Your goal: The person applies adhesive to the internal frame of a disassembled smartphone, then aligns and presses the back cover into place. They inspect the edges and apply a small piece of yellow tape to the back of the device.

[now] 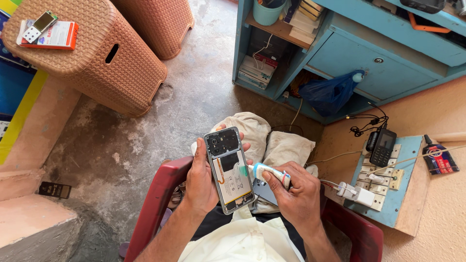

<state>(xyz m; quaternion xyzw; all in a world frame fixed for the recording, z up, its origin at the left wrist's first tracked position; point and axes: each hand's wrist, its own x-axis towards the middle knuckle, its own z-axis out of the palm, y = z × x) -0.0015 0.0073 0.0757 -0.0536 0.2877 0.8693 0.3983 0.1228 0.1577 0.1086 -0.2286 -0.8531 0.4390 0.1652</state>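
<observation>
My left hand (201, 177) grips an opened smartphone (229, 170) from its left side, back cover off, with the battery and circuit board showing. My right hand (297, 194) squeezes a small white glue tube (269, 173) with a teal nozzle. The nozzle tip touches the phone's right edge near the battery. Under the phone, on my lap, a dark flat piece (266, 191) peeks out, partly hidden by my right hand. I sit in a dark red plastic chair (155, 204).
Two woven brown plastic stools (102, 58) stand at the upper left, one carrying a boxed item and small phone. A blue cabinet (369, 63) with a hanging blue bag stands ahead. At right, a switchboard (388, 189) holds chargers and a black keypad phone (382, 147).
</observation>
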